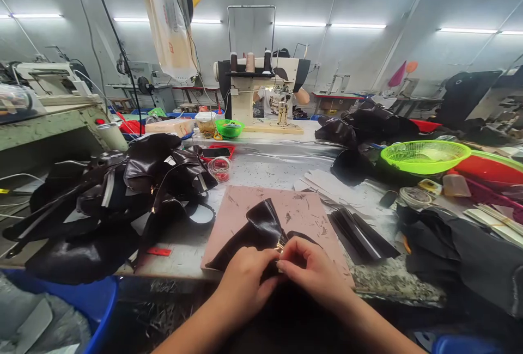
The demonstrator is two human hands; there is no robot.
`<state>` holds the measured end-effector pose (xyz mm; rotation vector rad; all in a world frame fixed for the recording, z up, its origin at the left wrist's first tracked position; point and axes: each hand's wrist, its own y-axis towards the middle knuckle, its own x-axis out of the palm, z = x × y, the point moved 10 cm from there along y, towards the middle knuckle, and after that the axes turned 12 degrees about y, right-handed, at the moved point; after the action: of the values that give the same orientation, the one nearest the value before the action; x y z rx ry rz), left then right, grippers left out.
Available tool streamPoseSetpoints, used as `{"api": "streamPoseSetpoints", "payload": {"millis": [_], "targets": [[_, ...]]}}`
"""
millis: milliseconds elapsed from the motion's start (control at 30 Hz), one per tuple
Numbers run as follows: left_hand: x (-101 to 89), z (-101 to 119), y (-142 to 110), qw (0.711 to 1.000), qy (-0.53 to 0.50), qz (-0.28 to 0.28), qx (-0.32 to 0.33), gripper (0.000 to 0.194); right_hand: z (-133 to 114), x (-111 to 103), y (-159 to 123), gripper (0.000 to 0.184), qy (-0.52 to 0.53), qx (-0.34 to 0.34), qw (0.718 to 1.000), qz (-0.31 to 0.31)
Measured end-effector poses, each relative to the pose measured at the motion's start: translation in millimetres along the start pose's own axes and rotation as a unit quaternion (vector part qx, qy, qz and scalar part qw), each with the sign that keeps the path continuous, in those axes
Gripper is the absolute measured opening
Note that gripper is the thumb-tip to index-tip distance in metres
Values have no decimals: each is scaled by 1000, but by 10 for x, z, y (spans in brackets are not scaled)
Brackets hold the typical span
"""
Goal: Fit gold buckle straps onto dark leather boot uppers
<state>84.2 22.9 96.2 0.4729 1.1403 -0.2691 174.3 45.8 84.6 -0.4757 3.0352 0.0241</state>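
Observation:
A glossy dark brown leather piece [263, 220] lies folded and partly raised on a pink board [302, 207], its near edge at the board's front. Gold metal, looking like a zipper [280, 245], shows on it just above my fingertips. My left hand [249, 275] is closed on the near edge of the leather, thumb below and fingers over it. Beside it, my right hand [312, 269] pinches the zipper end between thumb and forefinger. The two hands' fingertips almost meet, and what lies right between them is mostly hidden.
Dark leather pieces [143, 169] are heaped on the left. Right of the board lie dark strips [359, 234] and paper sheets [327, 182]. A sewing machine [241, 101] stands ahead, a person [267, 101] behind it. A green basket [425, 155] sits at right, a blue tub [104, 294] below left.

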Motion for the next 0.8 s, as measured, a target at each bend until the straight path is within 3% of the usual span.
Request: {"api": "streamPoseSetpoints", "payload": {"millis": [167, 267, 300, 400, 467, 533, 633, 800], "targets": [[-36, 38, 10, 998, 48, 17, 44, 12, -39, 2, -8, 11, 22, -3, 1000, -14], [-64, -3, -8, 998, 21, 31, 42, 28, -37, -65, -19, 5, 1, -8, 1000, -9], [-73, -29, -13, 999, 6, 35, 33, 36, -46, -75, -24, 12, -24, -12, 1000, -15], [-85, -46, -15, 999, -19, 40, 29, 53, -107, 21, -49, 34, -139, -30, 986, -84], [-79, 14, -3, 998, -17, 29, 55, 56, -186, 88, -63, 28, -214, -51, 968, -121], [-83, 74, 8, 997, -20, 16, 79, 54, -279, 115, -55, 16, -262, -71, 953, -132], [-156, 80, 1, 997, -25, 24, 75, 46, -313, 167, -24, 19, -276, -67, 945, -164], [-323, 11, -83, 996, 14, 71, 46, 34, -211, 103, 45, 15, -219, -3, 961, -167]]}}
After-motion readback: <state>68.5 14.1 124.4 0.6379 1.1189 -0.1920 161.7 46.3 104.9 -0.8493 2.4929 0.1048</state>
